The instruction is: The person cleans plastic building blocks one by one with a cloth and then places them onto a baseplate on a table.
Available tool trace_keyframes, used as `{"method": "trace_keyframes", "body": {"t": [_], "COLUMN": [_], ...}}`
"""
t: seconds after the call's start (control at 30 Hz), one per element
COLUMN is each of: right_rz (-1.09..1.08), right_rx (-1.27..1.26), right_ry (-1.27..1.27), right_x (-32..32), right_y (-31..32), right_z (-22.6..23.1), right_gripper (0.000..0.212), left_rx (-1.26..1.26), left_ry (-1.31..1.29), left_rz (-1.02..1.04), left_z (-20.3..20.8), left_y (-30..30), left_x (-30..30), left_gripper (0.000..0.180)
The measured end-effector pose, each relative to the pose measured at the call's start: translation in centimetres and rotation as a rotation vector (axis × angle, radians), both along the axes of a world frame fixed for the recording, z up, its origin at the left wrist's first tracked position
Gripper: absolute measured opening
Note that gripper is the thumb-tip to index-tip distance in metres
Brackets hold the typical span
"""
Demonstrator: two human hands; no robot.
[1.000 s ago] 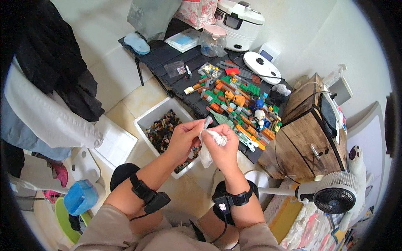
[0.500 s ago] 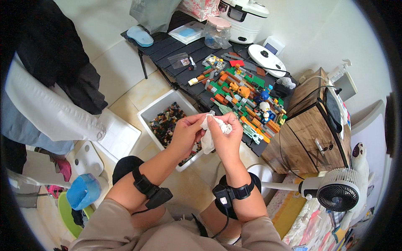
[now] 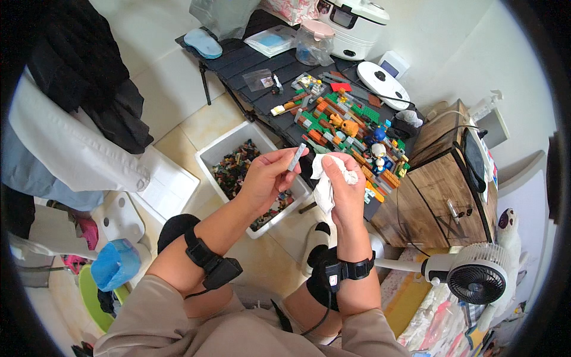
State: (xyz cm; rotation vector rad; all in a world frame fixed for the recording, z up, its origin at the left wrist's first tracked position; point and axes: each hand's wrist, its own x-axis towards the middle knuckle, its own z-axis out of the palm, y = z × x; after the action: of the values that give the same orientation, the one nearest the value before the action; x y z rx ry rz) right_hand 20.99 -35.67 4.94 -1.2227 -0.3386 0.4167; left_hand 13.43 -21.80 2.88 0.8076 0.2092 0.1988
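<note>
**Left hand [image 3: 262, 183] and right hand [image 3: 350, 189] have drawn apart, grey brick [image 3: 297, 157] now clear of white cloth [image 3: 323, 191]**

Half a second ago both sets of fingers met at the cloth; now a gap stands between them. From where I'm standing, the left thumb and forefinger are pinched on the slim grey brick, which tilts up over the near edge of the dark table [image 3: 233, 66]. The right hand is closed around the crumpled white cloth (tissue, perhaps; I can't tell which), with a loose end hanging to the left of the palm.

As for writing, a clear packet [image 3: 256, 80] at the table's left carries a small label, too tiny to read from here. Farther back, the flat blue-and-white packet [image 3: 270, 40] shows only blurred print. The white cooker [image 3: 355, 37] has a dark panel I can't make out, and its top is cut off.

The left hand and forearm hide part of the white bin [image 3: 205, 159], where the loose bricks [image 3: 235, 169] blur together. The right hand and cloth cover the near side of the colourful brick pieces [image 3: 326, 112] spread on the table.
</note>
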Motion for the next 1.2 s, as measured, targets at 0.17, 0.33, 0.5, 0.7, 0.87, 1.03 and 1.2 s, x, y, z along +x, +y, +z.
{"method": "trace_keyframes", "body": {"t": [0.17, 0.33, 0.5, 0.7, 0.87, 1.03, 1.2], "right_rz": [-0.055, -0.154, -0.25, -0.163, -0.08, -0.181, -0.137], "right_rx": [0.023, -0.167, -0.096, -0.157, -0.022, -0.063, -0.057], "right_ry": [-0.07, -0.738, -0.585, -0.694, -0.222, -0.28, -0.173], "right_x": [-0.1, 0.7, -0.6, -0.5, -0.4, -0.4, -0.4], "right_y": [0.2, 0.4, 1.2, 0.6, 1.0, 1.6, 1.5], "right_z": [0.0, -0.8, 0.1, -0.2, -0.7, -1.0, -1.6], "right_gripper": [0.015, 0.021, 0.017, 0.02, 0.018, 0.021, 0.016], "left_rx": [-0.032, 0.018, 0.05, 0.015, 0.022, 0.011, 0.062], "left_ry": [0.002, 0.065, 0.06, 0.121, 0.134, 0.067, -0.026], "left_rz": [-0.014, 0.019, -0.015, -0.035, 0.017, 0.202, 0.143], "left_z": [-0.3, -0.1, -0.3, -0.9, -0.2, 1.0, 0.2], "left_y": [-0.2, -0.6, -0.5, 0.0, -0.3, 0.0, 0.1], "left_x": [0.1, 0.1, -0.2, -0.3, -0.5, -0.8, -1.3], "left_gripper": [0.031, 0.027, 0.025, 0.025, 0.027, 0.027, 0.025]}}
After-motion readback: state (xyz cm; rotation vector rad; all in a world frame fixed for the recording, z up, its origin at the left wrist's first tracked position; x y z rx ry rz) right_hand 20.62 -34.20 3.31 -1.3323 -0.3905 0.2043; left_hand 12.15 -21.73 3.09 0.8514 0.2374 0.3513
